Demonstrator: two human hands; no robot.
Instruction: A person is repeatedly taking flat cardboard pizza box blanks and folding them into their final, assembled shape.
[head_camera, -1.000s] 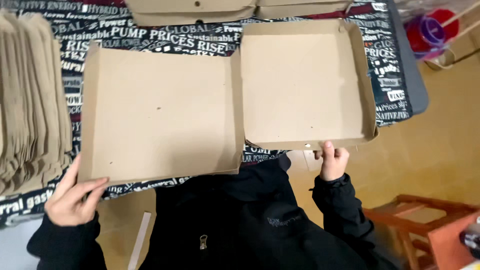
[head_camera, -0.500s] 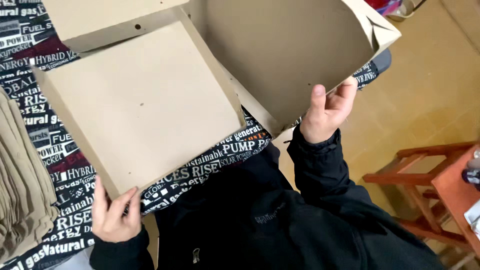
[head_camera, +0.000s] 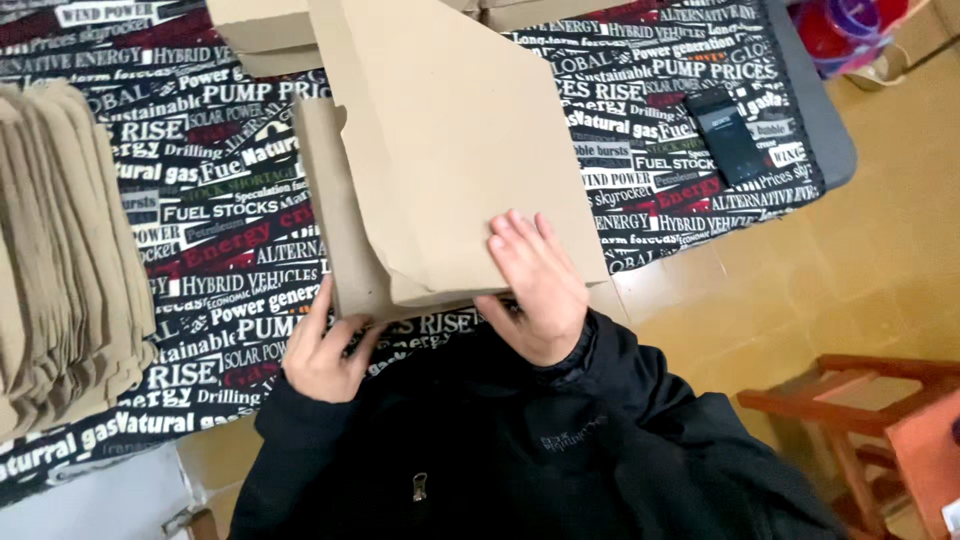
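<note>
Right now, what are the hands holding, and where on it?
A brown cardboard box: the right hand lies flat on the lid's near edge, and the left hand grips the base's near-left corner.

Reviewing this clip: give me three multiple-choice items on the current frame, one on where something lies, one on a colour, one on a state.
1. Where does the stack of flat cardboard blanks lie?
A. at the table's left edge
B. on the wooden stool
C. under the right hand

2. What colour is the small flat device on the tablecloth?
A. white
B. black
C. yellow

3. How is the cardboard box?
A. spread fully open and flat
B. torn in two
C. lid folded down over its base

Answers: 1 A, the blanks fan out at the left of the view. 2 B, it shows dark against the printed cloth. 3 C, the right hand presses on the lid while the left hand grips the near edge.
</note>
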